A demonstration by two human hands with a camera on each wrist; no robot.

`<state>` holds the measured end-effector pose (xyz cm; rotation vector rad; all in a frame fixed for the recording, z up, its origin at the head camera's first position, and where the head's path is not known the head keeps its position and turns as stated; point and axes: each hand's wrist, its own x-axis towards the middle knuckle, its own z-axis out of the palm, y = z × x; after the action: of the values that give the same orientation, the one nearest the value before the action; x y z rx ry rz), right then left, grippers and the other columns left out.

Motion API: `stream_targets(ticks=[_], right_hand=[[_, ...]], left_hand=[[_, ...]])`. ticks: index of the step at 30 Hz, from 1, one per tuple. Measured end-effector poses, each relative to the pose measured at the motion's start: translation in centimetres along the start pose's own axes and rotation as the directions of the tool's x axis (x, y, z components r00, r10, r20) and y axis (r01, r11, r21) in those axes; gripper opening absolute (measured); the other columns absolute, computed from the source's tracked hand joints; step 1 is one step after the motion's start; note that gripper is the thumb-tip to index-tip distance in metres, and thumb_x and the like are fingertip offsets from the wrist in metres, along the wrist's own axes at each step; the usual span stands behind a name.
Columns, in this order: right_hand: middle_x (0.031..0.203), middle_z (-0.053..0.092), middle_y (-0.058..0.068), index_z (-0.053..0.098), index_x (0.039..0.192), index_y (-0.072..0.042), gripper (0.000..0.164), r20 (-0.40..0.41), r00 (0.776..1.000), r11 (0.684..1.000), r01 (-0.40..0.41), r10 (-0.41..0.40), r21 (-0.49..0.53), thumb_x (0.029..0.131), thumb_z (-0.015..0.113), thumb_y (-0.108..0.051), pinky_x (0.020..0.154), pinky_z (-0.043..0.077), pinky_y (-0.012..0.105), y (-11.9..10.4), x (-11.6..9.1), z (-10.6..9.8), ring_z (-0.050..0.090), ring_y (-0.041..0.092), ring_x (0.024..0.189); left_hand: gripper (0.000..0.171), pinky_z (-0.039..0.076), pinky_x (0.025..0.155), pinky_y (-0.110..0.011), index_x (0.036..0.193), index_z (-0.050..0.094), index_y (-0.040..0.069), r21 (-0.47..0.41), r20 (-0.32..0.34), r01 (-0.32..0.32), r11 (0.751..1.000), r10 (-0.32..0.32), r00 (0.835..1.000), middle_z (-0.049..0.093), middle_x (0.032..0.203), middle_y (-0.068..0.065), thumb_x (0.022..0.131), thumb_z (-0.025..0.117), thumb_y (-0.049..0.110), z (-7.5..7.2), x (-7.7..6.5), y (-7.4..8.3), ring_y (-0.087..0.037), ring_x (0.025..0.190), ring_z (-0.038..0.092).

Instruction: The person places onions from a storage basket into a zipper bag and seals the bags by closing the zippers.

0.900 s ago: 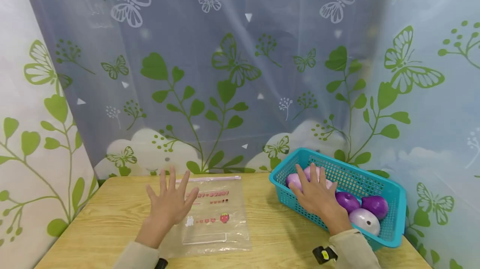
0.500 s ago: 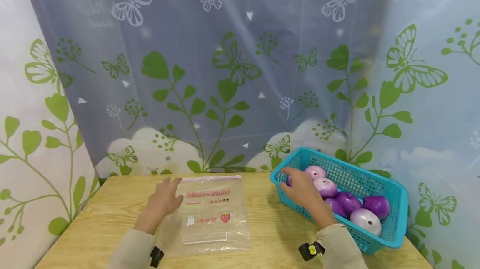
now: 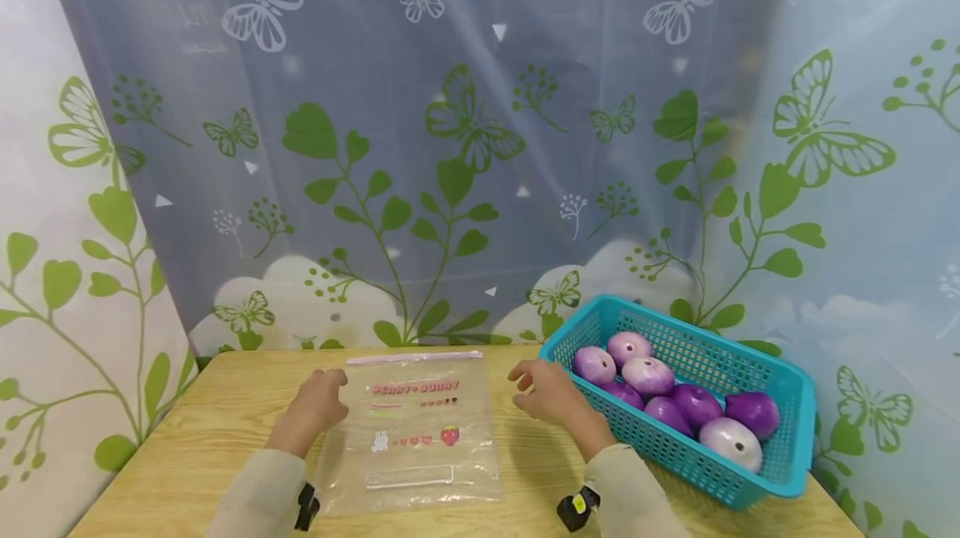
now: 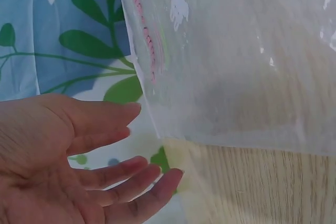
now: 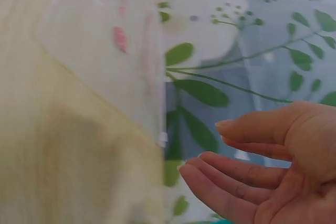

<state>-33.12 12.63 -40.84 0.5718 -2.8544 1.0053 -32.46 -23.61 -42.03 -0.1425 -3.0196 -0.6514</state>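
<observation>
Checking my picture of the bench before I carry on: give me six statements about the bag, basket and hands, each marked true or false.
1. The clear bag lies on the table. True.
2. The round purple and pale items are inside the bag. False: they lie in the basket.
3. The left hand is nearer the bag than the basket. True.
4. The right hand holds one of the round items. False: the right hand is empty.
5. The zip strip runs along the bag's edge nearest the person. False: it runs along the far edge.
6. The basket is turquoise. True.
</observation>
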Motion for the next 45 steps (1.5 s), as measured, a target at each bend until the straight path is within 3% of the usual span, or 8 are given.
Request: stream_targets(ticks=[6,9,13,17,23,31,36,45], right_hand=[[0.091,0.072,0.02,0.07,0.106,0.005,0.027,0.108,0.993,0.998,-0.047,0.044,0.029,0.08,0.074,0.006,0.049,0.057,0.025,0.6,0.7,3.1,0.065,0.019,0.055],[0.081,0.071,0.014,0.07,0.1,0.005,0.024,0.121,0.993,1.0,-0.012,0.011,0.009,0.077,0.073,0.007,0.045,0.052,0.02,1.0,1.0,4.1,0.06,0.012,0.047],[0.072,0.069,0.01,0.07,0.094,0.004,0.019,0.116,0.993,0.999,0.018,-0.022,0.028,0.075,0.071,0.008,0.042,0.048,0.018,1.1,1.0,5.0,0.056,0.008,0.043],[0.062,0.067,0.006,0.07,0.09,0.003,0.017,0.124,0.992,0.999,0.0,-0.005,0.043,0.074,0.07,0.009,0.041,0.051,0.018,0.8,1.0,5.4,0.065,0.019,0.045],[0.062,0.067,0.007,0.073,0.09,0.001,0.011,0.234,0.972,0.999,-0.043,0.038,0.013,0.08,0.073,0.007,0.047,0.055,0.021,-0.2,0.7,5.4,0.071,0.026,0.055],[0.065,0.072,0.011,0.076,0.082,0.0,0.005,0.395,0.919,1.0,-0.012,0.013,-0.003,0.085,0.075,0.003,0.055,0.064,0.029,-1.9,0.0,5.5,0.074,0.029,0.06],[0.068,0.073,0.007,0.076,0.08,-0.005,0.009,0.486,0.873,0.998,-0.024,0.048,-0.055,0.088,0.076,-0.003,0.059,0.065,0.028,-3.1,-0.4,5.4,0.075,0.026,0.063],[0.069,0.075,0.009,0.075,0.079,-0.005,0.01,0.623,0.78,0.998,-0.035,0.063,-0.058,0.089,0.075,-0.004,0.059,0.065,0.026,-4.4,-1.8,5.2,0.075,0.021,0.065]], left_hand=[[0.048,0.054,0.103,-0.064,0.132,0.052,-0.016,-0.023,0.075,0.07,0.997,-0.068,0.995,0.055,0.133,-0.039,0.086,0.062,-0.008,0.2,0.1,0.1,-0.058,0.126,0.051],[0.049,0.064,0.079,-0.052,0.134,0.048,-0.016,-0.068,0.11,0.123,0.99,-0.115,0.987,0.053,0.136,-0.04,0.088,0.061,-0.007,0.4,0.0,0.0,-0.049,0.113,0.06],[0.05,0.059,0.056,-0.035,0.136,0.047,-0.016,-0.141,0.151,0.168,0.976,-0.147,0.978,0.05,0.139,-0.041,0.09,0.062,-0.005,0.7,0.2,-0.1,-0.035,0.097,0.06],[0.047,0.062,0.058,-0.039,0.133,0.049,-0.014,-0.146,0.162,0.182,0.972,-0.158,0.974,0.05,0.138,-0.04,0.09,0.064,-0.003,0.6,0.3,-0.2,-0.039,0.106,0.061],[0.044,0.064,0.061,-0.042,0.131,0.052,-0.01,-0.152,0.174,0.199,0.968,-0.172,0.97,0.049,0.136,-0.039,0.088,0.063,-0.005,0.5,0.4,-0.4,-0.039,0.105,0.059],[0.041,0.061,0.057,-0.04,0.129,0.055,-0.009,-0.134,0.155,0.163,0.978,-0.141,0.978,0.056,0.129,-0.037,0.088,0.062,-0.005,0.4,0.4,-0.6,-0.034,0.093,0.06],[0.04,0.059,0.063,-0.04,0.125,0.058,-0.01,-0.122,0.141,0.12,0.985,-0.102,0.985,0.058,0.128,-0.037,0.087,0.065,-0.003,0.4,0.4,-0.5,-0.035,0.095,0.061],[0.043,0.042,0.05,-0.023,0.125,0.061,-0.009,-0.162,0.153,0.091,0.983,-0.066,0.986,0.058,0.129,-0.037,0.082,0.065,-0.007,1.2,1.1,-0.5,-0.025,0.077,0.053]])
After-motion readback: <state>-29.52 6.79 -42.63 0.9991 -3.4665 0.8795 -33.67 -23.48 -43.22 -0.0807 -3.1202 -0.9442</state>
